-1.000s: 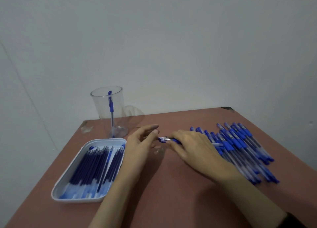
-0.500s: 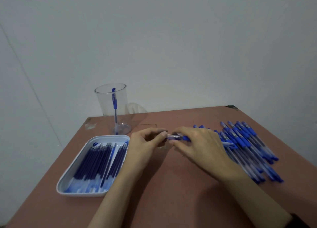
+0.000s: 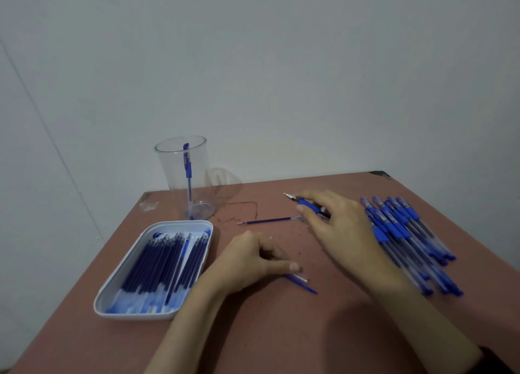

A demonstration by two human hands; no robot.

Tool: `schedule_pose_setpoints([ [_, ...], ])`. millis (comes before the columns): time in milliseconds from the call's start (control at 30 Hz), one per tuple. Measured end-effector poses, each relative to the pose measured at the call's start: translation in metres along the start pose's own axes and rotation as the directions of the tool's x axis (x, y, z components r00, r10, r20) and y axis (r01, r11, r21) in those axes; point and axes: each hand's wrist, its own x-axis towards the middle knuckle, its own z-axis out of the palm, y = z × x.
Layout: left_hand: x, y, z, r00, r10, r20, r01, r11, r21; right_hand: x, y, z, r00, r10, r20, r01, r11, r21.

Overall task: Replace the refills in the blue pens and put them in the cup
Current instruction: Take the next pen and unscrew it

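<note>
The tray (image 3: 135,316) of fresh refills (image 3: 157,261) sits at the left. Behind it is the cup (image 3: 174,173), with one blue pen (image 3: 187,168) standing inside. The left hand (image 3: 250,264) closes its grip on a clear pen barrel (image 3: 299,280) low on the counter (image 3: 270,334). The loose refill (image 3: 267,220) could roll or be mistaken for a fresh one. The right hand (image 3: 340,227) wraps its grip round the tip section (image 3: 306,204), and its wrist may scatter the pen pile (image 3: 408,230).

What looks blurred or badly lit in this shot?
Head view: dim, bluish light; the pile is smeared, and the barrel in the left hand is soft; the cup, loose refill and the pen in the right hand look crisper; soft hand shadows fall on the table.
</note>
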Motion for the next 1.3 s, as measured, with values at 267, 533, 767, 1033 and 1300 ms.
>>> schedule_pose_setpoints([
  [267, 0.004, 0.021, 0.004, 0.966, -0.065, -0.25, -0.16, 0.609, -0.777, 0.001, -0.022, -0.001, 0.807, 0.291, 0.514, -0.586, 0.506, 0.633],
  [533, 0.007, 0.023, 0.008, 0.952, -0.179, -0.247, -0.179, 0.329, -0.927, -0.007, -0.03, 0.008, 0.829, 0.202, 0.521, -0.539, 0.532, 0.653],
  [767, 0.007, 0.024, 0.007, 0.909, -0.234, -0.346, -0.248, 0.364, -0.898, -0.012, -0.026, 0.012, 0.964, 0.124, 0.235, -0.231, 0.829, 0.509],
  [1033, 0.003, 0.027, 0.0, 0.908, -0.237, -0.345, -0.25, 0.353, -0.901, -0.004, -0.007, 0.012, 0.984, 0.176, 0.011, -0.168, 0.921, 0.351],
  [1300, 0.003, 0.025, 0.001, 0.854, -0.252, -0.455, -0.298, 0.479, -0.826, -0.008, -0.011, 0.012, 0.992, 0.087, 0.087, -0.109, 0.947, 0.301],
])
